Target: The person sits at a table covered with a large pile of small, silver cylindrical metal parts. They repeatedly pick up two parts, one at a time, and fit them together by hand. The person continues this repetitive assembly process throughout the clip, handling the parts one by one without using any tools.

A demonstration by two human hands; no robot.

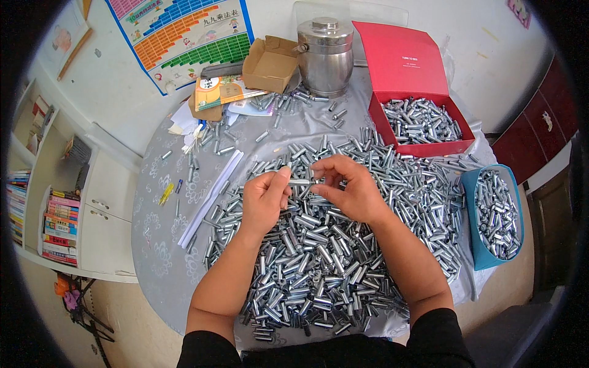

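While both hands hover over the middle of the table, a small silver metal tube (300,181) sits pinched between them — the left hand (265,199) has it by thumb and fingertips at one end, and the right hand (350,187) is closed on the other end. So both grips are narrow, clamped on that one piece, held just above the big pile of silver tubes (319,257) that covers most of the round table (159,245).

Far right there's a red box (423,122) with its lid up, full of the same tubes, and a blue bin (496,214) on the right edge holding more. At the far side stands a steel pot (325,55), with an open cardboard box (270,64) just to its left. A white strip (211,196) lies left of the pile — near a tiny yellow clip (166,193).
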